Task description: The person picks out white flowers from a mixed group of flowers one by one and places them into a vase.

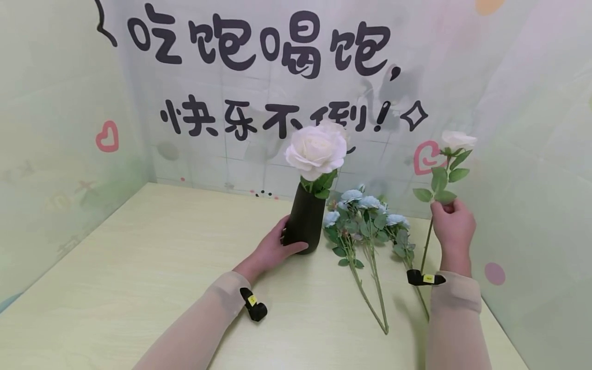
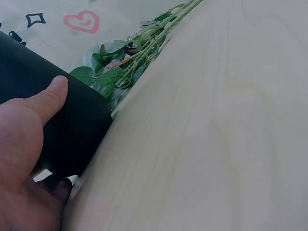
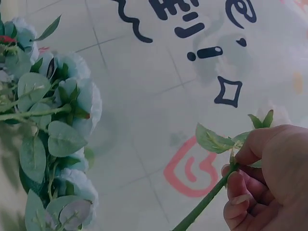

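A tall black vase (image 1: pixel 305 218) stands near the middle of the table, holding white roses (image 1: pixel 316 150) with green leaves. My left hand (image 1: pixel 273 247) grips the vase low down; in the left wrist view the thumb (image 2: pixel 50 96) lies along its dark side. At the right, my right hand (image 1: pixel 454 226) pinches the green stem of a single white rose (image 1: pixel 458 140), lifted upright above the table. The right wrist view shows thumb and fingertips closed around that stem (image 3: pixel 207 204), just under its leaves. Its blossom is mostly hidden there behind the hand.
Several stems of pale blue flowers (image 1: pixel 365 203) lie on the pale wooden table (image 1: pixel 139 272) between the vase and my right hand. A printed backdrop (image 1: pixel 259 87) with dark lettering rises behind the table. Side panels (image 1: pixel 541 216) flank it.
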Available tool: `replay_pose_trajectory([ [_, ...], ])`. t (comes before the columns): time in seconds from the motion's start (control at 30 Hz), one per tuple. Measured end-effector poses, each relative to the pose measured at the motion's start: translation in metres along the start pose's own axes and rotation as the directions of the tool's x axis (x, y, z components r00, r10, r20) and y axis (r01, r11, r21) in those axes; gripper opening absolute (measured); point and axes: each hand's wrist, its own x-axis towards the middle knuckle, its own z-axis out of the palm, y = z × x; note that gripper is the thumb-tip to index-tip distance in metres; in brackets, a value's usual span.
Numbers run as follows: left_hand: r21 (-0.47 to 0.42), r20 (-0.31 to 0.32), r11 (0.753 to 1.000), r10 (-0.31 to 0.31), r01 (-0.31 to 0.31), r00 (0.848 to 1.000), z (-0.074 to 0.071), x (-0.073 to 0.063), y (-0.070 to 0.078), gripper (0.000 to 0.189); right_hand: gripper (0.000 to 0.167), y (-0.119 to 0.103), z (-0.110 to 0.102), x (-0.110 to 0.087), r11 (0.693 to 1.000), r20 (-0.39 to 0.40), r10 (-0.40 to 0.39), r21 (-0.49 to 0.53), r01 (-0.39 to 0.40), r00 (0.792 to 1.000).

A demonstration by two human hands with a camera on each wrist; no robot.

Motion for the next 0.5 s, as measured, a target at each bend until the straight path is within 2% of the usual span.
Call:
replay_pose_trajectory([
  [0.13,-0.003,0.001,1.0,0.001,-0.001,1.0,0.001,0.0,-0.001,0.091,0.019,-0.017,-0.003,-0.008,0.998,0.002,-0.01,0.07,0.01,1.0],
  [0.3,0.004,0.003,1.0,0.005,-0.005,1.0,0.0,-0.002,0.0,0.092,0.013,-0.037,-0.006,-0.018,0.98,-0.025,-0.07,0.182,0.073,0.997],
  [0.4,0.006,0.0,1.0,0.006,-0.006,1.0,0.0,-0.003,0.001,0.091,0.009,-0.049,-0.007,-0.025,0.955,-0.039,-0.109,0.273,0.116,0.993],
  [0.5,0.007,-0.002,1.0,0.009,-0.009,1.0,0.0,-0.004,0.001,0.09,0.005,-0.06,-0.007,-0.032,0.917,-0.049,-0.141,0.371,0.149,0.989],
])
